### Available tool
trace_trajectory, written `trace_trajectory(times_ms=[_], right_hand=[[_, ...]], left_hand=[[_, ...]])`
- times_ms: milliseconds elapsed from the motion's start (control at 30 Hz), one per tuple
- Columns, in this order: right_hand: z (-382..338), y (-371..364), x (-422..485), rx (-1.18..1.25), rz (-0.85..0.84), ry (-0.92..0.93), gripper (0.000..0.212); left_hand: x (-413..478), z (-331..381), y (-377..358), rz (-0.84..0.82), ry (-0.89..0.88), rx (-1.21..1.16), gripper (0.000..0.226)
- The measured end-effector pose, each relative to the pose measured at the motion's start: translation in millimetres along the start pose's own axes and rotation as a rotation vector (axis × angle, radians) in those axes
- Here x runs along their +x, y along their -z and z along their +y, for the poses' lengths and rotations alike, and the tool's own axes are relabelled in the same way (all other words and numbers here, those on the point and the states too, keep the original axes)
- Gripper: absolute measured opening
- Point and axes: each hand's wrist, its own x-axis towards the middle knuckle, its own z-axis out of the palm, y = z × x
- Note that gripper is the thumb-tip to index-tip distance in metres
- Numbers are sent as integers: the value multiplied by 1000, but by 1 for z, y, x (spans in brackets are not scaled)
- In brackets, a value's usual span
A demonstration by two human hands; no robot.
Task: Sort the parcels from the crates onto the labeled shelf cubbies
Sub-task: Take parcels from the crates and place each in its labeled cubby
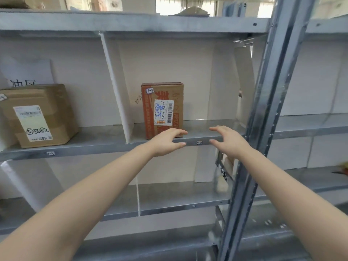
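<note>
We're hovering our left grip (167, 142) and right grip (228, 141), both open, by the grey metal cubby (216, 129) holding an orange-printed cardboard box (162, 110) tagged "1-4".

Both bare arms reach forward, left hand (167, 141) and right hand (228, 141) open, empty.

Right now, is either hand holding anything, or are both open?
Left hand: open, holding nothing, just in front of the orange parcel.
Right hand: open, holding nothing.
</note>
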Motion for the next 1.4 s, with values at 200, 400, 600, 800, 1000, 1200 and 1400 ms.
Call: trace_trajectory(times_ms=[200,400,600,800,1000,1200,1400], right_hand=[[74,59,-68,-108,20,-133,53],[170,119,-173,-191,42,-335,53],[259,175,-295,-254,37,-700,59],[320,222,-404,-262,155,-1022,60],[360,253,-492,-309,291,-1326,59],[362,264,-549,-320,467,-1593,59],[340,254,-602,-336,542,-1845,60]], left_hand=[[68,95,-48,-113,-178,-13,57],[131,223,-124,-352,-399,-74,66],[173,369,-219,-555,-633,-114,74],[202,514,-302,-661,-911,-68,67],[233,638,-374,-727,-1209,-47,66],[249,732,-428,-831,-1451,-6,66],[196,813,-471,-961,-1760,7,65]])
